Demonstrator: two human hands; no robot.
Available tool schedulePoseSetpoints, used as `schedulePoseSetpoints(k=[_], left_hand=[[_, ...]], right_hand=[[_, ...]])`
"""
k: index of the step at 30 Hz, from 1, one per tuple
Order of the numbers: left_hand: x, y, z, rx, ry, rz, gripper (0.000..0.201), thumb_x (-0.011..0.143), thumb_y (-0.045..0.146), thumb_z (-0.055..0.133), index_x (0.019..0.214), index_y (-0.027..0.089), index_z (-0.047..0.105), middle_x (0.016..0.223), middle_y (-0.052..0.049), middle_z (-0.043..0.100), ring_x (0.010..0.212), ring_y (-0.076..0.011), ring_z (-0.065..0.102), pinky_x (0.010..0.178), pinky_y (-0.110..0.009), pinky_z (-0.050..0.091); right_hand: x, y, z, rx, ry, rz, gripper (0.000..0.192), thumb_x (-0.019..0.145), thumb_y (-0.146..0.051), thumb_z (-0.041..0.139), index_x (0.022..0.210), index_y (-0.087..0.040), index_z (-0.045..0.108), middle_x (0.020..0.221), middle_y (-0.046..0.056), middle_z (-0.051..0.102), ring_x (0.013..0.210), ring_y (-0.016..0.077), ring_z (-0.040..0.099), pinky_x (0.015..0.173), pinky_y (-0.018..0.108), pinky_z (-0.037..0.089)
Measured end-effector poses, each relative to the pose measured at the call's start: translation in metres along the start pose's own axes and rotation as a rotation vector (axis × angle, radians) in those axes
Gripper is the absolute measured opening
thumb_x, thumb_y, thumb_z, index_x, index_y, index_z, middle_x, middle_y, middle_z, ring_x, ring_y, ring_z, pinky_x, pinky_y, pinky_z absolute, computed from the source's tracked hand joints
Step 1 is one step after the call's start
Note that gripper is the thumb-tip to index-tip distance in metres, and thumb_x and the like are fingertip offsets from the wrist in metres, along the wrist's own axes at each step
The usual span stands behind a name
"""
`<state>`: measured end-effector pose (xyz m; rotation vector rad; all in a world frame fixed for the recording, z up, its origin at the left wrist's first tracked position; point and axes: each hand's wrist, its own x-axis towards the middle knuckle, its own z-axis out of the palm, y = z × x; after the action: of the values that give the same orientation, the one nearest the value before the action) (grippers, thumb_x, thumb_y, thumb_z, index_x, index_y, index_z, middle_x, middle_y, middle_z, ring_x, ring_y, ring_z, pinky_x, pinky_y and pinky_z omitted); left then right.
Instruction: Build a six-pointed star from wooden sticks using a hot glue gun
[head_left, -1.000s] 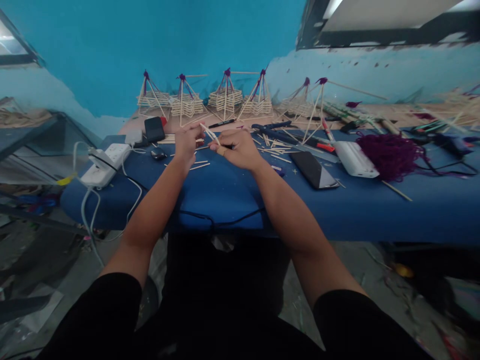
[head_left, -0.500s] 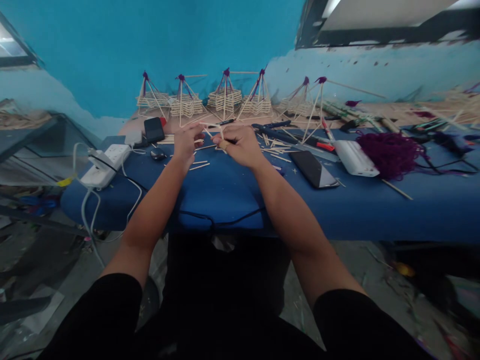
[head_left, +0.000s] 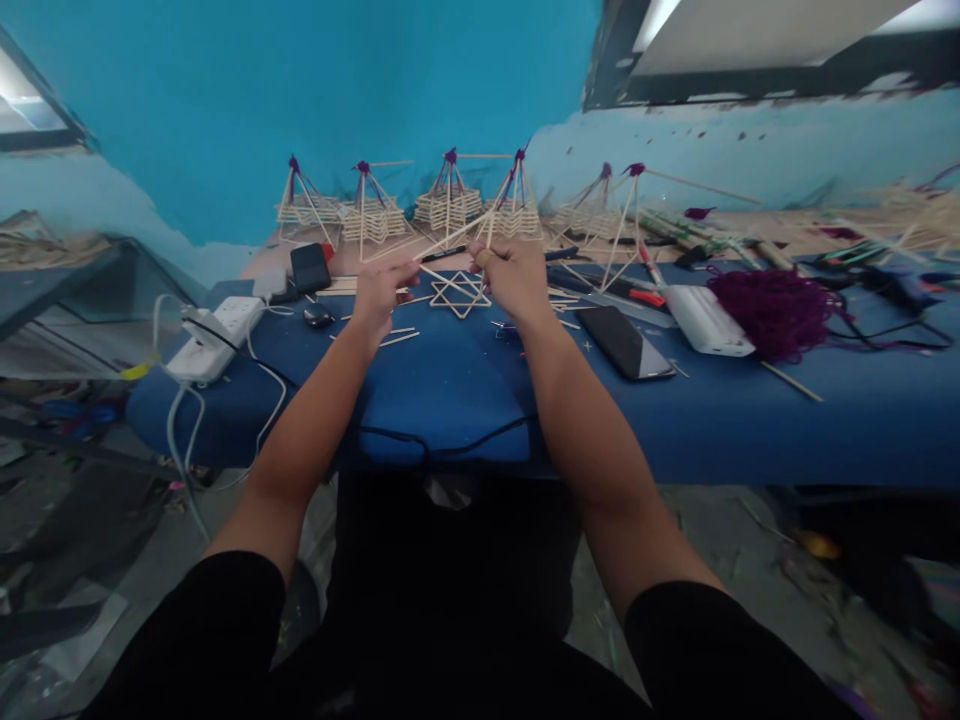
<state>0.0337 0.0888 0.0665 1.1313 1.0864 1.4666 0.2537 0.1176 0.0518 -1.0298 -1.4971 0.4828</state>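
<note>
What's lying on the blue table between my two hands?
In the head view, a small star-shaped stick frame lies flat on the blue table between the left hand and right hand, which hold thin sticks above it.

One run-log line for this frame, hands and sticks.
left hand: pinching thin stick | right hand: gripping sticks | stick star: flat on blue table between hands

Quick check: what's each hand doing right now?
Left hand: closed, pinching thin wooden sticks.
Right hand: closed on the same sticks.
</note>
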Motion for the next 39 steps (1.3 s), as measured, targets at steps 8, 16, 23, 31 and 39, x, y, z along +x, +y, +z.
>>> schedulePoseSetpoints(k=[8, 16, 23, 31, 39], left_hand=[[0.000, 0.002, -0.003, 0.010, -0.104, -0.054, 0.004, 0.083, 0.020, 0.084, 0.079, 0.021, 0.084, 0.098, -0.010, 0.086, 0.082, -0.0178, 0.076, 0.061, -0.023, 0.052], [0.000, 0.002, -0.004, -0.024, -0.110, -0.090, 0.008, 0.085, 0.025, 0.084, 0.090, 0.019, 0.085, 0.105, -0.009, 0.087, 0.085, -0.0168, 0.075, 0.065, -0.023, 0.055], [-0.003, 0.004, -0.004, -0.032, -0.185, -0.072, 0.009, 0.091, 0.027, 0.083, 0.095, 0.019, 0.083, 0.106, -0.006, 0.085, 0.089, -0.0148, 0.074, 0.068, -0.022, 0.055], [-0.009, 0.009, -0.001, -0.036, -0.230, 0.011, 0.010, 0.096, 0.026, 0.081, 0.091, 0.018, 0.081, 0.096, -0.006, 0.080, 0.083, -0.0133, 0.071, 0.064, -0.020, 0.051], [-0.012, 0.010, 0.002, -0.030, -0.215, 0.054, 0.021, 0.099, 0.018, 0.077, 0.079, 0.018, 0.077, 0.086, -0.004, 0.076, 0.073, -0.0109, 0.062, 0.059, -0.018, 0.046]], right_hand=[[0.001, 0.002, -0.006, -0.058, 0.099, -0.067, 0.039, 0.099, -0.044, 0.079, 0.067, -0.023, 0.070, 0.059, -0.001, 0.050, 0.064, 0.0168, 0.052, 0.070, 0.040, 0.054], [0.007, 0.008, -0.003, 0.023, 0.111, -0.065, 0.036, 0.102, -0.056, 0.073, 0.103, -0.022, 0.084, 0.085, 0.005, 0.076, 0.073, 0.0195, 0.065, 0.075, 0.042, 0.061], [0.005, 0.005, -0.008, -0.051, 0.110, -0.024, 0.024, 0.102, -0.034, 0.072, 0.082, -0.023, 0.078, 0.076, 0.001, 0.067, 0.072, 0.0170, 0.063, 0.079, 0.037, 0.061], [0.002, 0.000, -0.009, -0.077, 0.083, 0.008, 0.023, 0.101, -0.027, 0.071, 0.080, -0.023, 0.077, 0.068, -0.002, 0.058, 0.066, 0.0150, 0.057, 0.077, 0.036, 0.058], [0.004, 0.004, -0.006, -0.020, 0.110, 0.007, 0.019, 0.098, -0.031, 0.073, 0.082, -0.023, 0.078, 0.073, 0.000, 0.065, 0.065, 0.0148, 0.057, 0.068, 0.033, 0.057]])
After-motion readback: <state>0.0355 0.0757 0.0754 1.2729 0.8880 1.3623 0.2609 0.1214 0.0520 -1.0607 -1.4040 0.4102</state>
